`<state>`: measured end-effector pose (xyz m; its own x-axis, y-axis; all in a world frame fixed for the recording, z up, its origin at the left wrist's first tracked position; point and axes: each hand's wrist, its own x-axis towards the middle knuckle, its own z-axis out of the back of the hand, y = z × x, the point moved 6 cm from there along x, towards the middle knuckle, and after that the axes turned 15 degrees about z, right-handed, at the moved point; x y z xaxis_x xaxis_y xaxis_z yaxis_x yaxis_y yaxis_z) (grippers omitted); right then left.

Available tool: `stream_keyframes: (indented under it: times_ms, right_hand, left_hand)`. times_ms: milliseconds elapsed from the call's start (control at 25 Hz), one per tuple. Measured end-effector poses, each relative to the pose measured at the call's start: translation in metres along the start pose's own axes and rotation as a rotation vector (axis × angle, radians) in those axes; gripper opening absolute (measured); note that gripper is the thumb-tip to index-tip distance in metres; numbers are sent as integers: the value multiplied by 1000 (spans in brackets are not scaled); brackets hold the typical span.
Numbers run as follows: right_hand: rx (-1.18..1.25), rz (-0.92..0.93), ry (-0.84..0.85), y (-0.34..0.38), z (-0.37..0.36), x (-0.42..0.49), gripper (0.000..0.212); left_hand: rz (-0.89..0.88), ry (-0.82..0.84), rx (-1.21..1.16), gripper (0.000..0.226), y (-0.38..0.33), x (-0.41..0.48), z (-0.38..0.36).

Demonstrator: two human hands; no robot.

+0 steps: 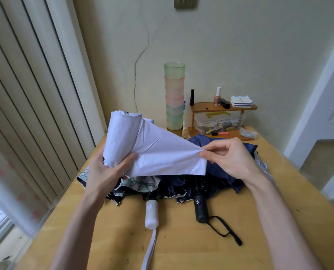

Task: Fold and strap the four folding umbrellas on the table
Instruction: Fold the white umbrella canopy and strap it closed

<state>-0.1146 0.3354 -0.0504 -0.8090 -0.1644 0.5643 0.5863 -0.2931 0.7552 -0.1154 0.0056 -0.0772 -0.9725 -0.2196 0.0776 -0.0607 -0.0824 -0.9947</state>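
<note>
A pale lilac folding umbrella (142,145) is held above the table, partly rolled, its tip pointing up and left. My left hand (107,172) grips its bundled body near the lower end. My right hand (226,156) pinches a corner of its canopy and holds the flap stretched out to the right. Beneath it a white umbrella handle (152,214) with a white strap and a black umbrella handle (201,209) with a black wrist loop lie on the table. A navy canopy (226,172) and a green-patterned canopy (142,185) lie crumpled behind the handles.
The wooden table (181,250) carries a tall stack of pastel cups (174,96) at the back. A small wooden shelf (223,107) with bottles and cards stands over a clear plastic box (219,122). A blind hangs at the left.
</note>
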Motion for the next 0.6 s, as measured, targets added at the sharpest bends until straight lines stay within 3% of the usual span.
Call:
stream_keyframes:
  times_ms: [200, 320, 440, 600]
  right_hand:
    - [92, 6, -200, 0, 8, 2, 20]
    - [209, -105, -144, -6, -4, 0, 26]
    - [99, -133, -261, -14, -6, -1, 11]
    - [29, -42, -392, -9, -15, 3, 24]
  left_hand:
    - [23, 10, -37, 44, 1, -1, -9]
    - [25, -4, -58, 46, 1, -3, -12]
    - [8, -42, -70, 37, -1, -3, -14]
    - [-11, -97, -92, 32, -1, -4, -22]
